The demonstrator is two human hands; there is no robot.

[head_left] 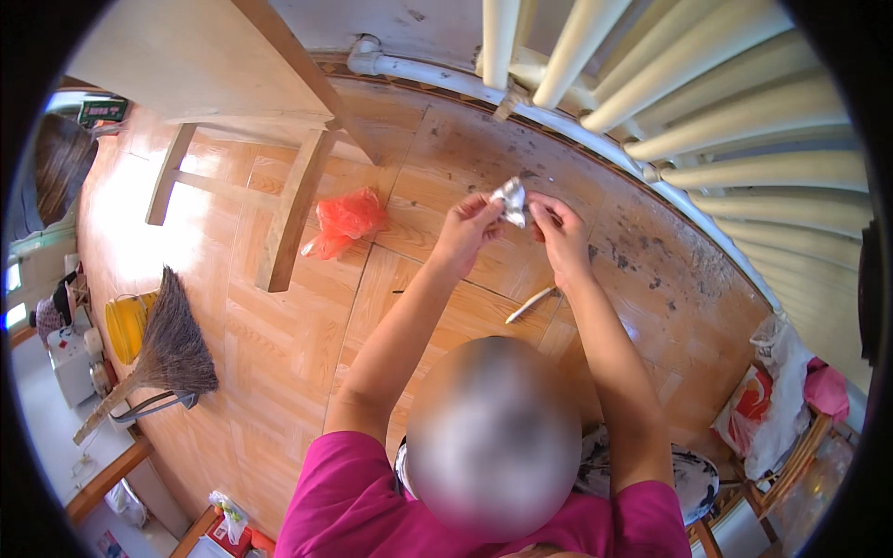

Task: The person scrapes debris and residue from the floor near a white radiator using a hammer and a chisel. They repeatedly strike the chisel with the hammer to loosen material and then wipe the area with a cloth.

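Observation:
Above the tiled floor, a small crumpled piece of silvery foil (511,201) is held up between my two hands. My left hand (470,230) pinches its left side between thumb and fingers. At its right edge are the closed fingertips of my right hand (560,232), with the thumb against them. Whatever the foil may wrap is hidden. On the floor below my hands lies a thin white stick-like thing (530,305), partly behind my right forearm. To the left of my hands rests a crumpled red plastic bag (349,221).
A radiator (726,121) and its white pipe (428,74) run along the wall. Dark flakes (651,265) dot the floor beside it. Wooden furniture legs (296,212) stand at left, with a broom (175,344) and yellow bucket (128,325) nearer. Plastic bags (779,395) lie at right.

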